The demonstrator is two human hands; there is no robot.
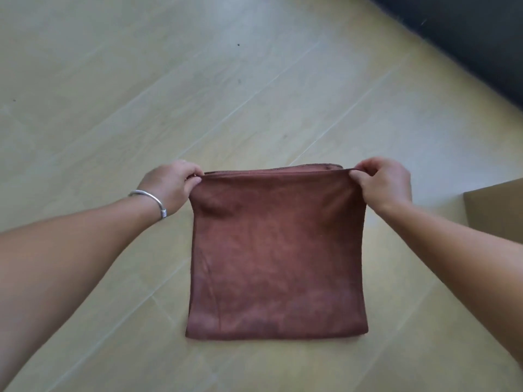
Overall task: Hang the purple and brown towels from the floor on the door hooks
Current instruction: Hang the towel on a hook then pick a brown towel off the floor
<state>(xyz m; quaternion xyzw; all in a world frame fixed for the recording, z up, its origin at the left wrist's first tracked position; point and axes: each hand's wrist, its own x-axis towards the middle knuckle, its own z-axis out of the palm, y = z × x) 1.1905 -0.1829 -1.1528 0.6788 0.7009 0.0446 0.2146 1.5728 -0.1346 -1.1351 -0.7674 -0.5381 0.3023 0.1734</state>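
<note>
The brown towel [277, 256] hangs folded double in front of me, stretched flat between both hands above the pale wooden floor. My left hand [169, 185], with a silver bangle on its wrist, pinches the towel's upper left corner. My right hand [382, 182] pinches the upper right corner. The towel's two top edges lie together along a taut line between the hands. No purple towel, door or hooks are in view.
Pale wood-plank floor [141, 80] fills most of the view. A dark wall or piece of furniture [467, 32] runs along the top right. The corner of a cardboard box [495, 210] shows at the right edge.
</note>
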